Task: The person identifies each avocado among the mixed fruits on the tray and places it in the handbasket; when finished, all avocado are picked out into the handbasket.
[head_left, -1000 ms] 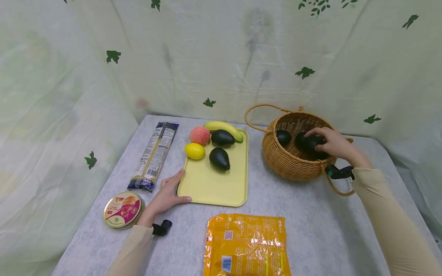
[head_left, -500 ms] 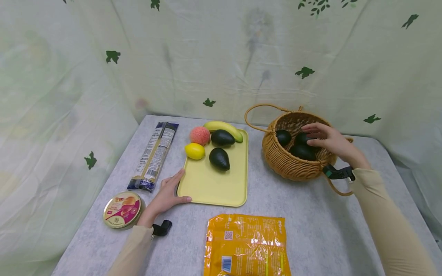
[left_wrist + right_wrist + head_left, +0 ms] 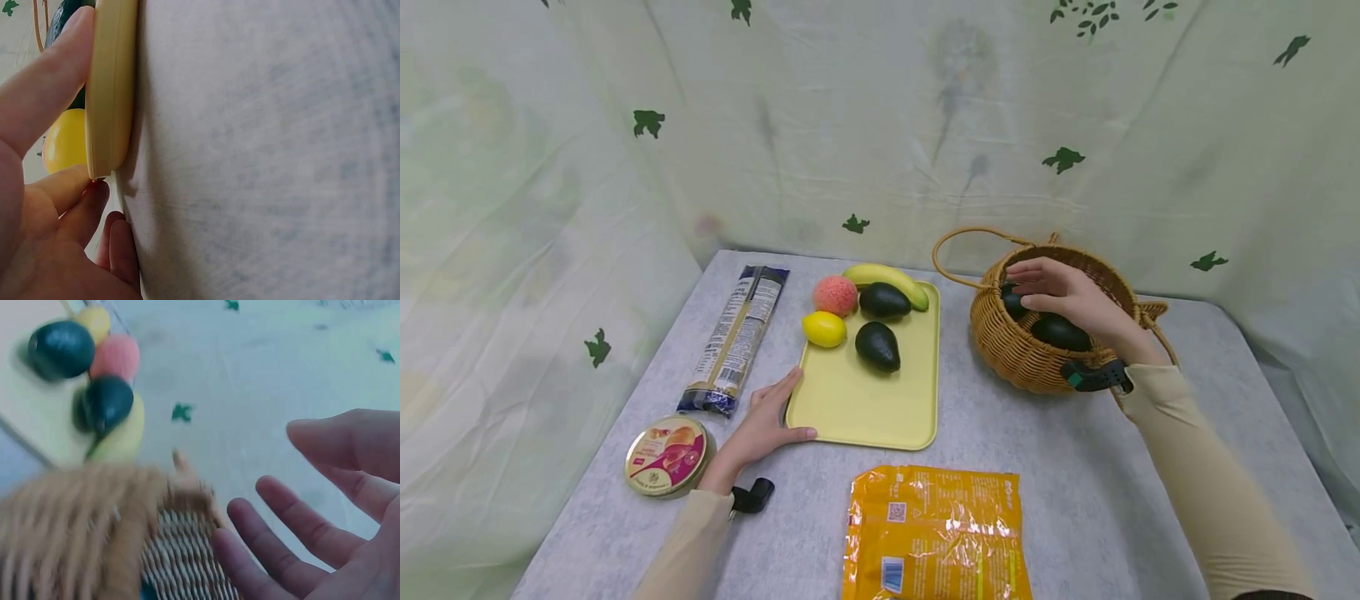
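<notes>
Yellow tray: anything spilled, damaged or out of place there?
Nothing looks spilled or damaged. One slight oddity: the lemon and pink fruit cover part of the yellow tray's left rim in the head view, seeming close to the edge. Whether they overhang, I can't tell.

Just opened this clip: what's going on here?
A person's hands are at a table with a yellow tray and a wicker basket. The left hand touches the tray's near-left corner, thumb and index finger spread along its edges. The right hand is over the basket's opening, fingers apart, holding nothing. Two avocados lie on the tray, beside a lemon, a pink fruit and a banana. Two more avocados show in the basket, one partly hidden by the right hand.
</notes>
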The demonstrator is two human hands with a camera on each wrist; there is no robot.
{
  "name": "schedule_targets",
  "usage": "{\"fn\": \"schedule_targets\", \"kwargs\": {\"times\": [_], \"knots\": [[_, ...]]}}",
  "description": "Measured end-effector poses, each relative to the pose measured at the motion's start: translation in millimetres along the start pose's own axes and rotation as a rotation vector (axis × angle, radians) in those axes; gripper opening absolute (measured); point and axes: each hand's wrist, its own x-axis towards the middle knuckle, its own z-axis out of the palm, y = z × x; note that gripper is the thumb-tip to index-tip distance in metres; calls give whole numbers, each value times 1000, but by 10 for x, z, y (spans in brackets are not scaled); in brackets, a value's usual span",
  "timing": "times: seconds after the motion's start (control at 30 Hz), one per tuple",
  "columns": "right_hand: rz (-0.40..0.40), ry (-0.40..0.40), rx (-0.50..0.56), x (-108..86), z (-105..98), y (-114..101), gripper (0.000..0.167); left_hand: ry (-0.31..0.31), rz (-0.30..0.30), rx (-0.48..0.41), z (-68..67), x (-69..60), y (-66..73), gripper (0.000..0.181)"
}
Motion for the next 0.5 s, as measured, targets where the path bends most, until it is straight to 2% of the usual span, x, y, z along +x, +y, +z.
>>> {"fn": "schedule_targets", "kwargs": {"times": [0.13, 0.33, 0.5], "knots": [[-41, -52, 67, 136, 203, -75, 47, -3, -11, -1, -1, 5, 1, 103], [-101, -126, 53, 349, 535, -113, 46, -4, -14, -4, -3, 2, 8, 102], [-154, -193, 48, 522, 758, -47, 47, -5, -13, 1, -4, 0, 9, 102]]}}
